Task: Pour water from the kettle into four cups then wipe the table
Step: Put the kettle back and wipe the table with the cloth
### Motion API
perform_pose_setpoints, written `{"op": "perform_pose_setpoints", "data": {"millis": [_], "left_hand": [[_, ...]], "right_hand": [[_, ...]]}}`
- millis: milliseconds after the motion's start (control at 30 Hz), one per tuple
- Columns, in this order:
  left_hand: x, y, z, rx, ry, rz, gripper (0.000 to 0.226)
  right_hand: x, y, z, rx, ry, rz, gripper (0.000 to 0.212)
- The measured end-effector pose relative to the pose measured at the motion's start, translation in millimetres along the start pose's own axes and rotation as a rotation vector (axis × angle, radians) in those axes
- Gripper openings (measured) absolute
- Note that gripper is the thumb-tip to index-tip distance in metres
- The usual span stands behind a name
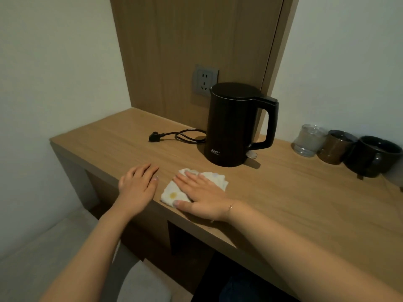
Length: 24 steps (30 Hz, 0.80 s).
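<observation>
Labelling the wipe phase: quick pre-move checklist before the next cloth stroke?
1. Right hand flat on cloth: ok.
2. Left hand off the cloth, resting on table: ok.
3. Kettle upright, apart from the cloth: ok.
4. Cord unplugged, lying left of the kettle, away from the cloth: ok.
5. Cups at the far right, clear of the stroke: ok; only three in view, fourth cannot tell.
6. Water in the cups, spills on the table: cannot tell.
</observation>
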State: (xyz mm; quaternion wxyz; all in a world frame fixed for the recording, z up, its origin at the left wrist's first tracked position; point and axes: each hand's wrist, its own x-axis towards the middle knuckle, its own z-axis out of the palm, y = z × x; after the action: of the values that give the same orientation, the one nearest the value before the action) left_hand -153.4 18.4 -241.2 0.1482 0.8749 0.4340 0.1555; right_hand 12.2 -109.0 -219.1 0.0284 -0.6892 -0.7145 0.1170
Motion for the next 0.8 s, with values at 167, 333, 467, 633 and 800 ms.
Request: {"op": "perform_pose_setpoints", "data": {"millis": [167, 333, 467, 633, 800], "left_hand": [[-23.6, 44.9, -1.3, 0.057, -0.130, -0.056, 0.056], [-76.2, 117.1, 27.2, 0.024, -0.086, 0.151, 0.053], [-100.3, 161.3, 48.5, 0.021, -0.007, 0.283, 0.051], [-100.2, 166.9, 57.4, 0.047, 0.044, 0.256, 0.048], [-99.7, 166.9, 60.5, 0.065, 0.051, 0.262, 0.048]], "right_hand": [[-58.5, -3.3, 7.3, -0.005, 0.051, 0.002, 0.068], [-151.6, 29.6, 7.4, 0.040, 0.070, 0.147, 0.061], [-254.6, 54.5, 12.1, 0.042, 0.082, 0.264, 0.060], [-359.4, 72.8, 13.4, 0.124, 0.070, 0.430, 0.063], [-341.4, 116.4, 3.9, 0.147, 0.091, 0.544, 0.067]]}}
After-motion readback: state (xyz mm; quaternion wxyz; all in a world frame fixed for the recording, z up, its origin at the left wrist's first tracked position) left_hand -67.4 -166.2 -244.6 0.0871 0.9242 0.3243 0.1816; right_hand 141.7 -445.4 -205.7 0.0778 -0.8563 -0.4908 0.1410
